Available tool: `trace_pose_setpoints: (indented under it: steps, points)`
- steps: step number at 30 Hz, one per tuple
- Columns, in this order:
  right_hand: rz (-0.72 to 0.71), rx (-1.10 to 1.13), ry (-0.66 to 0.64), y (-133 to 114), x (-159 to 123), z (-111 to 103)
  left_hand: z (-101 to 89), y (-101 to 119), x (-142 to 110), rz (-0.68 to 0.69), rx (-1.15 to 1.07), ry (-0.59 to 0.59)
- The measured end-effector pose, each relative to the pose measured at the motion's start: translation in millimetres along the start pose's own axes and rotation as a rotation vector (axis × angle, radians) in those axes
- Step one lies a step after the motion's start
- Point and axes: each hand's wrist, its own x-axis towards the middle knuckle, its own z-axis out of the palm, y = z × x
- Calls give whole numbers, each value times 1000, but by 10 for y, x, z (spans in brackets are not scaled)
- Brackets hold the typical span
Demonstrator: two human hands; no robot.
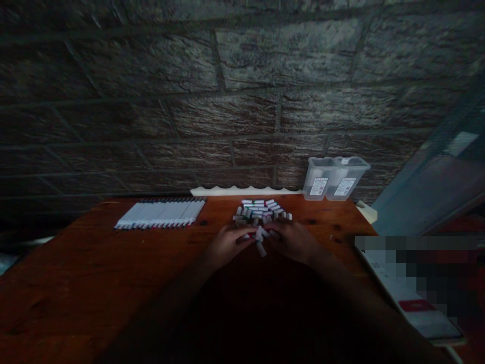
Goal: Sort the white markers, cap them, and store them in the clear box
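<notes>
A loose pile of short white marker pens [261, 206] with coloured ends lies on the wooden table in front of me. My left hand [226, 245] is at the pile's near left side, thumb and fingers closed on a short white marker with a red band. From the right, my right hand [293, 238] reaches in, its fingers closed around another short white piece. Between the fingertips several pieces overlap, so which hand bears each one is hard to see. One white piece [261, 248] sticks out toward me below the fingertips.
Left of the pile, long white markers with dark ends [159, 213] lie side by side in a neat row. Two clear plastic containers [335, 177] with labels stand at the back right. A wavy white strip [246, 191] runs along the brick wall [242, 111]. A partly blurred flat object [432, 323] is at right.
</notes>
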Motion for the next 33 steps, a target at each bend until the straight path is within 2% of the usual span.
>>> trace_pose_setpoints:
  steps: [6, 15, 21, 27, 31, 33]
  points:
    - [50, -41, 0, -36, 17, 25, 58, 1, 23, 16, -14, 51]
    - [24, 11, 64, 2, 44, 95, 43, 60, 63, 96, 66, 68]
    - [27, 104, 132, 41, 45, 80, 40, 51, 43, 148, 74, 94]
    - [43, 105, 173, 40, 36, 27, 37, 13, 34, 162, 82, 82]
    - [128, 25, 307, 143, 13, -14, -29, 104, 30, 215, 117, 75]
    - [145, -20, 410, 228, 18, 13, -63, 177, 10, 188, 195, 68]
